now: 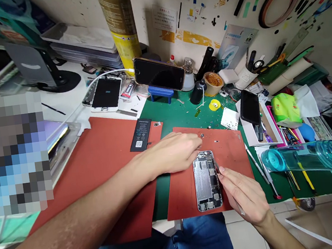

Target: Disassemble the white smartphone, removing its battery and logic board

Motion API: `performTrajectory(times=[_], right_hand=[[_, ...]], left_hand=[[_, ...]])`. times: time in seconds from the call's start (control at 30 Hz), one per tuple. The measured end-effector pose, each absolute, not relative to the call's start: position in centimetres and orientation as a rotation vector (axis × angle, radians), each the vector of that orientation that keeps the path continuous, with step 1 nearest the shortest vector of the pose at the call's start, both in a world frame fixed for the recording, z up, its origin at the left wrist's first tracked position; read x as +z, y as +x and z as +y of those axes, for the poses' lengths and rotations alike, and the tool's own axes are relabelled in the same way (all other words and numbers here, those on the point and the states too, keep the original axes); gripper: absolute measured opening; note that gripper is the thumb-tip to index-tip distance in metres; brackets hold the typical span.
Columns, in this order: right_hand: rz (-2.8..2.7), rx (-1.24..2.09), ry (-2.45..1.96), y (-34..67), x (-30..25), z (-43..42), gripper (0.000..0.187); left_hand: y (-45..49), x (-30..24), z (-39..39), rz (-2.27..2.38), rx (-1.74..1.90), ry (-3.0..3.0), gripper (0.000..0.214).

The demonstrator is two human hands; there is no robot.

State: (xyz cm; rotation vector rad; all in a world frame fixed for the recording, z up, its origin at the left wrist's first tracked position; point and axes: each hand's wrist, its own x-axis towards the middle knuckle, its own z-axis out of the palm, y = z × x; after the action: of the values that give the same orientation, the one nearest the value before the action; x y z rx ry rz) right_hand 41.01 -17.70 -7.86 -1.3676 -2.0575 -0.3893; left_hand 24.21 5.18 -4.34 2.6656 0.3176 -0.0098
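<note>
Opened smartphone [203, 185]: It lay insides up on the right red mat [182, 191], between the two hands.
Left hand [180, 149]: It curled by the phone's top end; its fingertips were hidden, so I could not tell if they gripped anything.
Right hand [245, 193]: It was closed around a thin metal tool [241, 209], the tip by the phone's right edge, near the top.
Gentle touch: A light, slow push looked best, since tiny parts inside could get scratched.
Loose bits: The black battery [140, 134] lay apart on the left red mat [109, 140]; tiny pieces [202, 135] sat past the phone's top end, so it seemed wise not to bump them.
</note>
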Motion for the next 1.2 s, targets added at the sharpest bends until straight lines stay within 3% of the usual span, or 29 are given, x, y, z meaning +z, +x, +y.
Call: performTrajectory(times=[0.37,0.6,1.2], right_hand=[[-2.045,-0.384,-1.399,40.9,-7.4,-18.5,0.055],[-2.038,-0.624,-1.477,44.6,-7.1,-18.0,0.063],[-2.238,-0.695,-1.539,47.8,-8.6,-16.9,0.046]], left_hand=[[24.1,-4.7,5.3,0.31,0.015,2.642,0.024],[24.0,-5.2,5.5,0.283,0.037,2.671,0.026],[24.1,-5.0,5.5,0.303,0.015,2.655,0.026]])
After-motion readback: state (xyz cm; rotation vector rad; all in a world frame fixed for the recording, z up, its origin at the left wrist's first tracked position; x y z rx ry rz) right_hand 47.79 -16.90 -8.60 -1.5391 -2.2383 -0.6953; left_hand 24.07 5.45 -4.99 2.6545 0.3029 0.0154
